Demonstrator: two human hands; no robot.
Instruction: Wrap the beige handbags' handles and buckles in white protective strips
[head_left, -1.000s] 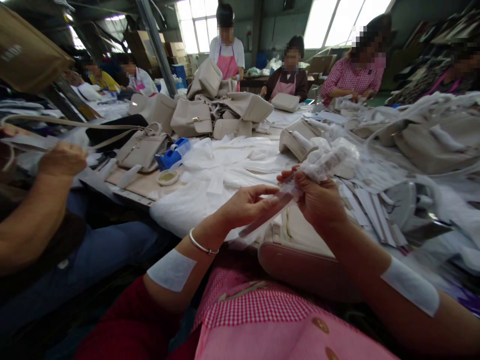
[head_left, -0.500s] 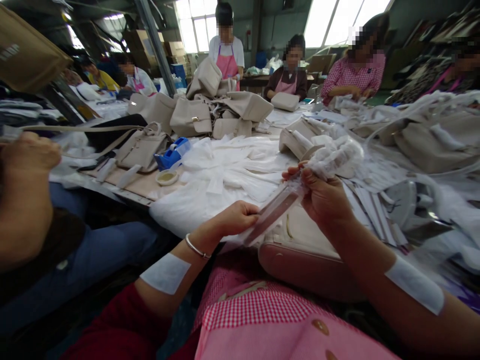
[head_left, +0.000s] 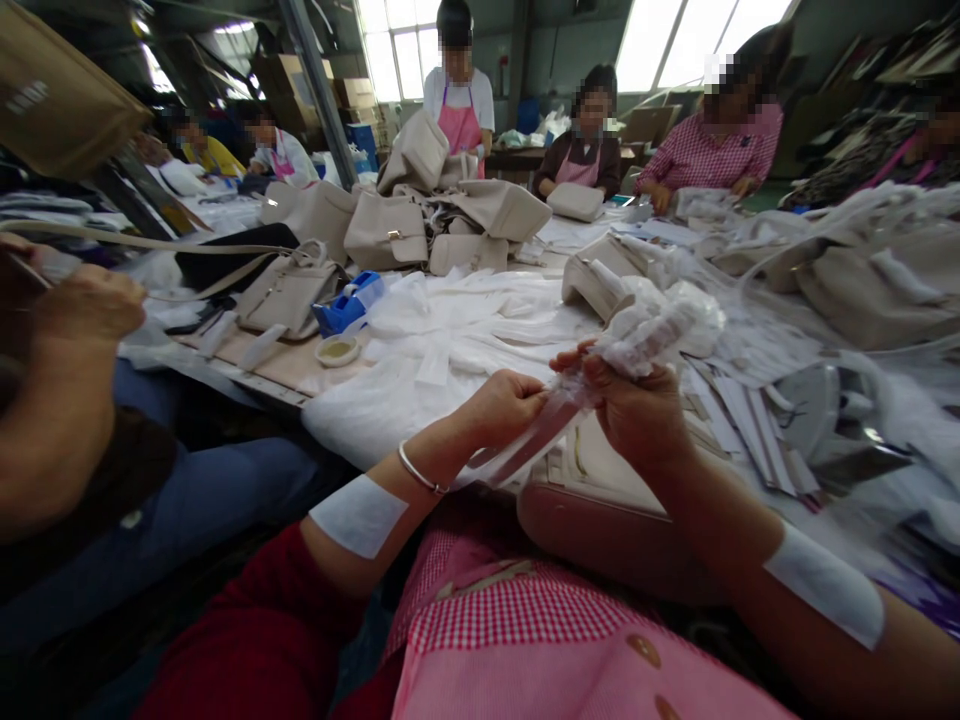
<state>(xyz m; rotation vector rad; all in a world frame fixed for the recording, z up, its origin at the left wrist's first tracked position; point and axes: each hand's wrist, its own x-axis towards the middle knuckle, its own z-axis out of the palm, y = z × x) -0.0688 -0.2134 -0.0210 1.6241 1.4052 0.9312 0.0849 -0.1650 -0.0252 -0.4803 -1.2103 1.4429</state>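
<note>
My left hand (head_left: 504, 408) is closed, its thumb and fingers pinching a strap in clear plastic (head_left: 531, 448). Its lower end trails below that hand toward my lap. Close beside it, my right hand (head_left: 637, 408) grips the same strap higher up, where the film bunches. Crumpled clear plastic (head_left: 651, 328) bulges out above the right fingers and hides what it covers. Under both hands, against the table edge, lies a beige handbag (head_left: 600, 490), partly covered by the strap and my right forearm.
White wrapping sheets (head_left: 457, 320) spread ahead. To the left are a blue tape dispenser (head_left: 346, 305), a tape roll (head_left: 337, 350) and a small beige bag (head_left: 289, 295). Beige bags (head_left: 386, 230) are heaped behind. White strips (head_left: 750, 425) lie right. A co-worker's arm (head_left: 82, 350) is at left.
My left hand has slid up along the strap toward my right hand, which has shifted slightly left. The co-worker's hand at left has moved a little to the right.
</note>
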